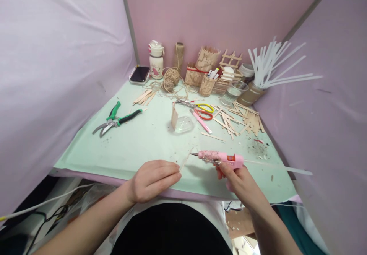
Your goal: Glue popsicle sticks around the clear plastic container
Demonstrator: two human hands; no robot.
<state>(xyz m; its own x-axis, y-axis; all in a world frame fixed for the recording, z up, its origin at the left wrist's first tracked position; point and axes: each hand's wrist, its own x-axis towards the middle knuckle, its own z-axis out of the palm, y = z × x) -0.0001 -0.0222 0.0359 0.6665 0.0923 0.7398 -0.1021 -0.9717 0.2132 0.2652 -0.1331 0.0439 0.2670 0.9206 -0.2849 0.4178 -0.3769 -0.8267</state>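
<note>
My left hand (153, 179) is closed in a pinch on a thin wooden stick (185, 160), held slanted above the near edge of the pale green mat (137, 144). My right hand (239, 180) grips the handle of a pink glue gun (219, 156). The gun lies level, nozzle pointing left toward the stick's upper end and a short gap from it. A long white glue stick (281, 167) juts out of the gun's back to the right.
Green-handled pruning shears (116, 120) lie at left. A clear dish (185, 124), scissors (200, 109) and a pile of wooden sticks (243, 119) sit mid-table. Twine (171, 80), a bottle (156, 60), a phone (140, 74), stick-built holders and a cup of white glue sticks (266, 69) line the back. Fabric walls enclose three sides.
</note>
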